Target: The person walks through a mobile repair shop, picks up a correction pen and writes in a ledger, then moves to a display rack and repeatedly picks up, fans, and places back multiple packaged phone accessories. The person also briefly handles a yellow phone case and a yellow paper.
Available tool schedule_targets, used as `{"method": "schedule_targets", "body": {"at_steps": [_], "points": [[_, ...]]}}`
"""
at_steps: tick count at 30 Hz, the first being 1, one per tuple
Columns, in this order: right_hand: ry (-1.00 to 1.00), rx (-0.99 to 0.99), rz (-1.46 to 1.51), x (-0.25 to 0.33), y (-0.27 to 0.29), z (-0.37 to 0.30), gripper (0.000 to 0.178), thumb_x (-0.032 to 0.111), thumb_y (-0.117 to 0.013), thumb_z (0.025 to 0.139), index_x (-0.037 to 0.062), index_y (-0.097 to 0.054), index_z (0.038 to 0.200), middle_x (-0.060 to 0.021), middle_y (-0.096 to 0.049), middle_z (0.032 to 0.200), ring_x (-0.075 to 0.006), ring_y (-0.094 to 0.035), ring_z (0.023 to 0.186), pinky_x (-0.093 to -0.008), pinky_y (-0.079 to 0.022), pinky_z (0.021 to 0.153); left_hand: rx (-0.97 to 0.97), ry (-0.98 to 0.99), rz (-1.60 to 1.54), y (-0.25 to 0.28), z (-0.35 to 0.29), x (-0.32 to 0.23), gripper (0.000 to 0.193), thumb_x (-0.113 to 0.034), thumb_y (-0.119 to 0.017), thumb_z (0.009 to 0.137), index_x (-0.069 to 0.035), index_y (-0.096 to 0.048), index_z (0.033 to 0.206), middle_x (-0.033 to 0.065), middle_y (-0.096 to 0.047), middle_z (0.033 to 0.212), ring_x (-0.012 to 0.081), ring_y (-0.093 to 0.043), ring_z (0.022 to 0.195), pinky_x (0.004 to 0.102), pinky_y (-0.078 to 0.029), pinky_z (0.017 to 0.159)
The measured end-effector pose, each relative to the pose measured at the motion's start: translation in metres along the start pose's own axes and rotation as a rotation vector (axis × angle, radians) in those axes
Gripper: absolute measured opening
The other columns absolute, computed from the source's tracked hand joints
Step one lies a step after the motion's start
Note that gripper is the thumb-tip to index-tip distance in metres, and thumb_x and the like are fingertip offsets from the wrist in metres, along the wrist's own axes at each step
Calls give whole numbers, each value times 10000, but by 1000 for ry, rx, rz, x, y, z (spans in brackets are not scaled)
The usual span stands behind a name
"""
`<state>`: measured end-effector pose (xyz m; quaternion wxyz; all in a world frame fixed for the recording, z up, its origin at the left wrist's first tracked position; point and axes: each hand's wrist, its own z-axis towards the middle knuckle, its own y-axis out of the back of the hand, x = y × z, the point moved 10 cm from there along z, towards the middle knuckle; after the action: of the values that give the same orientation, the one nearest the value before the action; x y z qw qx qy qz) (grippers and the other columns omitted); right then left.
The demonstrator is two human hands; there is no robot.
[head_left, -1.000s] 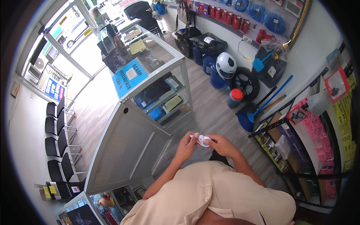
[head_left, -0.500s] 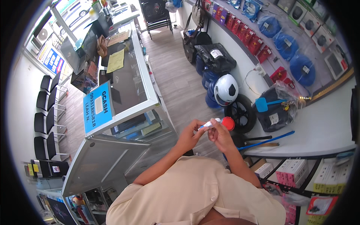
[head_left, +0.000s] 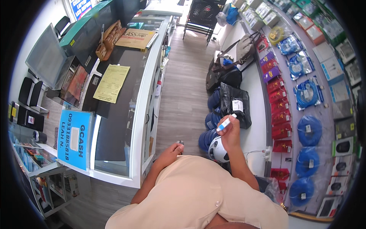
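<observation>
My right hand (head_left: 231, 134) is raised over the aisle, its fingers closed round a small narrow white-and-blue box (head_left: 224, 124) that tilts up to the right. Behind and below that hand is a white-and-black helmet (head_left: 217, 149), apart from it as far as I can see. Close to my waist, my left hand (head_left: 172, 152) is curled, with a small greyish thing (head_left: 180, 142) at its fingertips, too small to make out. Left of this hand runs the white-framed glass counter (head_left: 136, 152).
On the counter lie a yellow paper sheet (head_left: 111, 83), a blue sign (head_left: 74, 139) and a brown carton (head_left: 133, 39). Blue water jugs (head_left: 206, 138), a black plastic-wrapped package (head_left: 227, 103) and bags line the right wall under hanging packets (head_left: 281, 116). A folding chair (head_left: 202, 17) stands at the far end.
My hands have come apart: the right lifts the small box away, the left has dropped lower and left. The view has turned and moved forward along the counter; the red round thing is gone from view.
</observation>
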<state>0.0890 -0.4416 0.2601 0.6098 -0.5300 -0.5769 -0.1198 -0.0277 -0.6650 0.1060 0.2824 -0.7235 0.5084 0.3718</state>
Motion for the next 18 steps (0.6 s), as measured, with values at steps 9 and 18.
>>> {"method": "schedule_targets", "body": {"at_steps": [9, 18], "points": [[-93, 113, -21, 19, -26, 228, 275, 391, -664, 994, 118, -635, 1004, 14, -554, 726, -95, -520, 636, -276, -411, 594, -400, -76, -160, 72, 96, -98, 472, -415, -585, 1070, -35, -617, 1348, 99, -697, 1181, 193, -635, 1089, 345, -488, 999], [25, 386, 1, 128, -102, 522, 259, 374, -635, 1016, 122, -605, 964, 32, -521, 710, -81, -475, 592, -274, -375, 570, -527, -332, -8, 140, 257, -312, 348, -290, -647, 1046, -41, -668, 1289, 114, -715, 1193, 221, -650, 1139, 364, -496, 1001]]}}
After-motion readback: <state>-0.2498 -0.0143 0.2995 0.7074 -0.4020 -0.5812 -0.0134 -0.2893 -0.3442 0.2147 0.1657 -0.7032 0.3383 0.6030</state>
